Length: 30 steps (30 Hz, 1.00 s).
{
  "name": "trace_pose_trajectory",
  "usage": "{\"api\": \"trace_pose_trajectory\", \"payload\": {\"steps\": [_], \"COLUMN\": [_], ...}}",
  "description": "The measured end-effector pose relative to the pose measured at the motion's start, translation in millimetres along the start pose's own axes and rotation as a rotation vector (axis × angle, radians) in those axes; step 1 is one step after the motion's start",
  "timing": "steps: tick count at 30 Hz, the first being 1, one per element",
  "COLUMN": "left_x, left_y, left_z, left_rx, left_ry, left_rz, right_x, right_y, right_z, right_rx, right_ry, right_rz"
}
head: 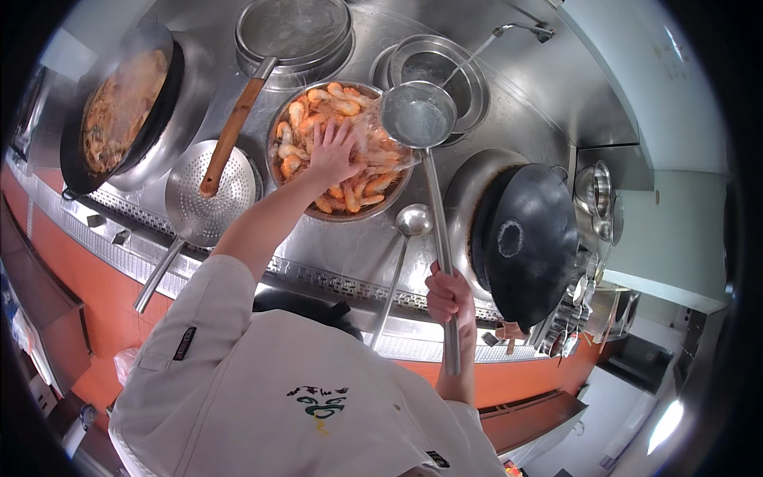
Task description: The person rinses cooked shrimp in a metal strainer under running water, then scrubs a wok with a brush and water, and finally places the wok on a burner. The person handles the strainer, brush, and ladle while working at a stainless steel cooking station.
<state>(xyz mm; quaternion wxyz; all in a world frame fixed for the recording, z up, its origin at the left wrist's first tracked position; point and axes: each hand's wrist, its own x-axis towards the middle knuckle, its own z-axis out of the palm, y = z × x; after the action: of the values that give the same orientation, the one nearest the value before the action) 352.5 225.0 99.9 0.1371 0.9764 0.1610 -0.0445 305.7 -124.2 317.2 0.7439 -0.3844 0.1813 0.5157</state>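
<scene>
A round metal basin (pixel 271 169) of orange, whole shrimp (pixel 351 200) stands on the steel counter. My left hand (pixel 334 152) lies palm down on the shrimp, fingers spread. The handle of a large steel ladle (pixel 438 208) is in the grip of my right hand (pixel 450 293). The ladle's bowl (pixel 418 113), with clear liquid in it, is at the basin's right rim, and water spills from it over the shrimp. Behind it, water runs from a faucet (pixel 521 28) towards nested metal bowls (pixel 477 89). The shrimp under my left palm are hidden.
At the left a steaming wok of food (pixel 122 113) stands near a perforated skimmer (pixel 208 208). A wood-handled strainer (pixel 292 27) rests on a pot behind. A smaller ladle (pixel 413 220) lies nearer me. An upturned-looking black wok (pixel 536 238) sits on the right burner, with pans beyond.
</scene>
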Motion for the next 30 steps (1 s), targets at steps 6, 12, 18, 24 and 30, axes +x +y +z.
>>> {"api": "trace_pose_trajectory", "payload": {"steps": [6,12,18,24,30], "left_x": [-5.1,-8.7,-10.1,-8.0,-23.8], "left_y": [7.4,6.7,2.4,-13.3,-23.9], "left_z": [-10.5,-22.3,-21.7,-1.8,1.1], "left_rx": [-0.054,0.007,0.024,-0.019,-0.076], "left_ry": [-0.092,-0.139,-0.144,-0.007,0.050], "left_rz": [-0.032,-0.019,-0.034,0.028,0.081], "right_x": [-23.0,-29.9,-33.5,-9.7,108.6], "right_y": [34.8,58.6,73.1,56.4,0.1], "right_z": [18.4,21.2,11.6,21.9,85.9], "right_rx": [-0.324,-0.854,-1.580,-1.475,-0.961], "right_ry": [0.172,0.395,0.598,0.544,0.102], "right_rz": [-0.078,-0.207,-0.462,-0.446,-0.365]}}
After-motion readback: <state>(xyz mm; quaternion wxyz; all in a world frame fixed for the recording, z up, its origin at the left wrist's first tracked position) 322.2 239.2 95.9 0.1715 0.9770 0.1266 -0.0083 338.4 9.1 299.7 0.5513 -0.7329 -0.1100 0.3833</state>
